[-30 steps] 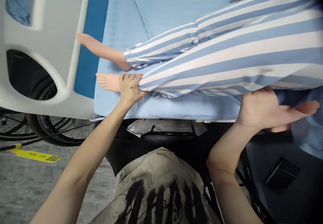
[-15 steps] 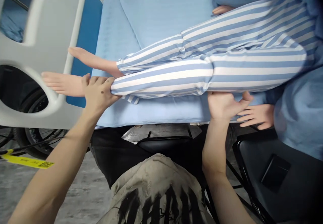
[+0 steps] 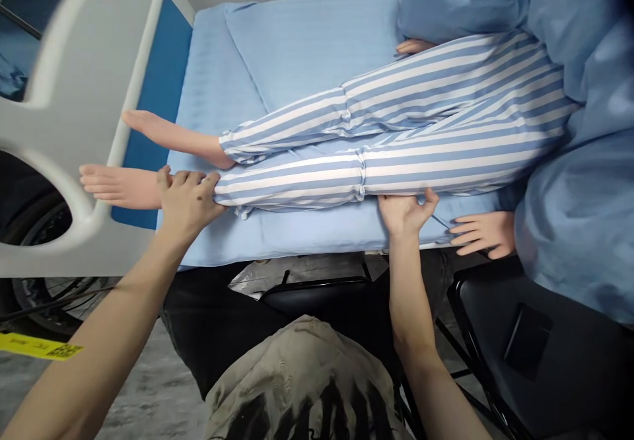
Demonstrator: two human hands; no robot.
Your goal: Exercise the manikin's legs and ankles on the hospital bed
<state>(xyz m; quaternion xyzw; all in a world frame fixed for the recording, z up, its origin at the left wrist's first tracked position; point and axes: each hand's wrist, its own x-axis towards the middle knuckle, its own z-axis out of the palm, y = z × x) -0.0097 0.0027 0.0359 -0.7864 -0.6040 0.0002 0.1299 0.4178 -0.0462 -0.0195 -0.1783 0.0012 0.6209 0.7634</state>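
A life-size manikin in blue-and-white striped trousers (image 3: 436, 162) lies on the bed, its bare feet towards the left. My left hand (image 3: 191, 201) is wrapped over the ankle of the near leg, just below the trouser cuff and beside the bare near foot (image 3: 121, 185). Under that leg, just above the knee, my right hand (image 3: 403, 212) supports it palm up. Its fingers are hidden beneath the striped cloth, while the thumb sticks out to the right. The far leg (image 3: 292, 119) lies alongside, its foot (image 3: 168, 133) bare as well.
A grey-and-blue bed end board (image 3: 113, 50) stands at the left, with a wheel (image 3: 39, 294) behind it. The manikin's hand (image 3: 483, 234) rests at the mattress edge. On the right, a black chair (image 3: 584, 374) bears a dark phone-like object (image 3: 529, 339).
The near leg has come down from a raised, bent knee to lie straighter, and my right hand has moved left with it. My left hand stays on the ankle. The view has shifted slightly.
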